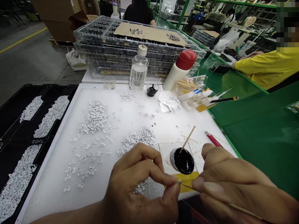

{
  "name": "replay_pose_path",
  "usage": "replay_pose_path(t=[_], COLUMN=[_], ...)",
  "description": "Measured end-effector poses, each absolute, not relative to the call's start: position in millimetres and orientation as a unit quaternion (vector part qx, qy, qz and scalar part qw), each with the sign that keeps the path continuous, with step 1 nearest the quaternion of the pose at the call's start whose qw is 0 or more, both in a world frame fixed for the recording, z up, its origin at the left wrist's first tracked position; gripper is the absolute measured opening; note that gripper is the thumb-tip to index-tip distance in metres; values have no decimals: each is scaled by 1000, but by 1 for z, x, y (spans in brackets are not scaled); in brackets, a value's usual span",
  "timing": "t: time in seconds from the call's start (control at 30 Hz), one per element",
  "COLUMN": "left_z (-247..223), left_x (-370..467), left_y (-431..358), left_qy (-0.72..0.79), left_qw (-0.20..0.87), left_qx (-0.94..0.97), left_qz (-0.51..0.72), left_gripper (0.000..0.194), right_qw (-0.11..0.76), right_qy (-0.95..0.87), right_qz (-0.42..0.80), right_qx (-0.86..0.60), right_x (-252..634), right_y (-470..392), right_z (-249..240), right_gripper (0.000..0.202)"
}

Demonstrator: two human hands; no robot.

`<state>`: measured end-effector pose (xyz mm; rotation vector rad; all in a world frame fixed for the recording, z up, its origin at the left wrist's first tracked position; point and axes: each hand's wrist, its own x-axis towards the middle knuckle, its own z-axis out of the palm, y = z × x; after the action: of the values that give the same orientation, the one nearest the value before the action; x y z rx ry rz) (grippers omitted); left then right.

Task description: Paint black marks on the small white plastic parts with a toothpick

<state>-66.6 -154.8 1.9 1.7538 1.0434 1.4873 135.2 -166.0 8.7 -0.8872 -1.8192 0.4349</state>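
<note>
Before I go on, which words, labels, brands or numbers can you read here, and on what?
None that I can read.
White mark on the cardboard box: too small to read.
Red-handled tool: any marking is too small to tell.
Red-capped flask and clear bottle: no legible text.

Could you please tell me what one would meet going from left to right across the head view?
Black tray, clear cup, clear bottle, red-capped flask, red tool, yellow sleeve.
</note>
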Motion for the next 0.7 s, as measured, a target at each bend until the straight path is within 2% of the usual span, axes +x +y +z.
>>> replay_pose_path(t=[0.37, 0.63, 0.7], left_z=[2, 2, 1], left_x=[-63, -64, -63], left_y=[-155, -156, -155], left_qy=[395, 396, 395], left_qw=[303, 310, 311], left_qx=[656, 655, 653], left_qz=[567, 565, 566], left_gripper=[15, 15, 15], right_qw=[510, 476, 482], right_qy=[-756, -799, -793], right_qz=[181, 159, 149], right_qx=[-368, -331, -342], right_x=[134, 136, 133], right_y=[-167, -157, -159], right_z=[11, 26, 25], right_gripper=[32, 13, 15])
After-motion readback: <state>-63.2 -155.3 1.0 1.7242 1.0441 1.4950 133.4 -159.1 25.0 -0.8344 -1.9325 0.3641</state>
